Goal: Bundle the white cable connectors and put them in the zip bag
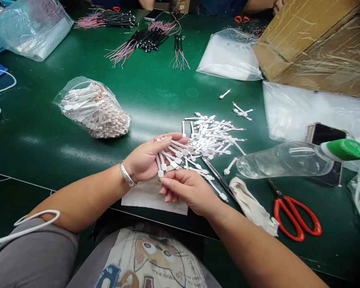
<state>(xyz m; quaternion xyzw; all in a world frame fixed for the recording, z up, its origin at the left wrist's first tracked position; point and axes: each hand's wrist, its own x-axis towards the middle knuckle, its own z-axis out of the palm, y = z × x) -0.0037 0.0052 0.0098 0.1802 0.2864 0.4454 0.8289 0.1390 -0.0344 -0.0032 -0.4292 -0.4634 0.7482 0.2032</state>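
Note:
My left hand (147, 160), palm up with a metal bracelet at the wrist, holds a fanned bunch of short white cables (171, 151) under its thumb. Their white plugs point toward me and to the right. My right hand (187, 186) is closed in a pinch at the plug end of one short white cable (161, 173) from that bunch. Just beyond the hands lies a loose pile of similar white cables (211, 134) with bare reddish ends. A white sheet (154, 197) lies beneath the hands at the table edge.
A clear bag of white cables (93, 108) sits left. To the right are a plastic bottle (285, 160) lying down, red-handled scissors (297, 216), a white cloth (252, 206) and a dark pen-like tool (217, 174). Black cable bundles (150, 38) and a wrapped carton (312, 44) lie farther back.

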